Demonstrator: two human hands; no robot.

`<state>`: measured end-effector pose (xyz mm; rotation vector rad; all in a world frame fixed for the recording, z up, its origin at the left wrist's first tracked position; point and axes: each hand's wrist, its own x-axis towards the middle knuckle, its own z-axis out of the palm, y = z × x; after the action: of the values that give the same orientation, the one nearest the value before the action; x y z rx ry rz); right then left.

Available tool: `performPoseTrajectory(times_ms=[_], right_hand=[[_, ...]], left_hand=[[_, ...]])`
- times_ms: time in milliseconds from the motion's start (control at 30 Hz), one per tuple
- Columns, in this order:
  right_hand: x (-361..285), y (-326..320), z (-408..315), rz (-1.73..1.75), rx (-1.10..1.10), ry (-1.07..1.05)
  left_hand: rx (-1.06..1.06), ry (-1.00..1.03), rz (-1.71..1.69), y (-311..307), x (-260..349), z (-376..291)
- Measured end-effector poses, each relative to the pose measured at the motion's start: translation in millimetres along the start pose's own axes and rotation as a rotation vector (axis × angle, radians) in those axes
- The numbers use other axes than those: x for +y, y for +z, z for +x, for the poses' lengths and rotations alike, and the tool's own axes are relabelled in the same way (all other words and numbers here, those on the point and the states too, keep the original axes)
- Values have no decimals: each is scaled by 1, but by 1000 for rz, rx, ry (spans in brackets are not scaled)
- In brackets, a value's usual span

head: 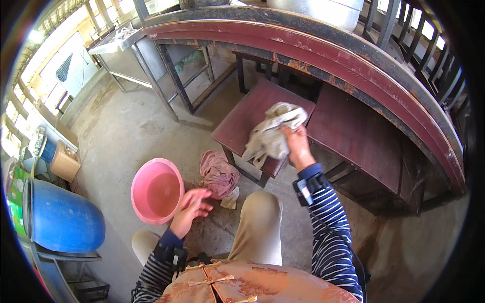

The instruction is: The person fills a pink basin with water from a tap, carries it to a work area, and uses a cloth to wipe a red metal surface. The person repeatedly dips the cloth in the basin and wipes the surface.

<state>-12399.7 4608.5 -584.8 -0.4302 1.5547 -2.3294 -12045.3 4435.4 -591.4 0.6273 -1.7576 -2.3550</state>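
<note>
My right hand (297, 146) grips a crumpled off-white cloth (276, 132) over the dark red wooden stool (250, 113); the cloth's lower part hangs near the stool's front edge. My left hand (191, 210) holds nothing, its fingers apart and slightly blurred, beside the rim of a pink plastic basin (136, 189) with cloudy liquid inside. On the concrete floor between the basin and the stool lies a bunched pinkish cloth (218, 174), and a small pale cloth or scrap (230, 199) touches its lower edge.
A long dark red bench or stool (356, 136) stands right of the stool, under a rusty metal-framed table (303, 41). A blue plastic barrel (68, 216) rests at the left near a tan container (65, 161). Farther off stands a stainless steel sink (132, 57) on legs.
</note>
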Motion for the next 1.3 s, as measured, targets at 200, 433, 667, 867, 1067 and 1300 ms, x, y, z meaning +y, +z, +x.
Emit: performPoseTrajectory(times_ms=[200,433,667,867,1067,1300], right_hand=[[-8,-97,111,-349,227,-314],[33,-128,163,-1103,278,-99],[46,-70,122,-1725,0,-506],[48,-10,29,-1539,-544,-684],[42,6,-40,-1412,-811,-745],[21,-15,-45,-1468,-873,-794]], left_hand=[[385,-204,-181,-76,-65,-60],[414,-251,-217,-98,-86,-68],[347,-325,-231,-82,-88,-53],[312,-329,-218,-76,-88,-43],[309,-321,-214,-74,-84,-46],[337,-357,-216,-88,-95,-58]])
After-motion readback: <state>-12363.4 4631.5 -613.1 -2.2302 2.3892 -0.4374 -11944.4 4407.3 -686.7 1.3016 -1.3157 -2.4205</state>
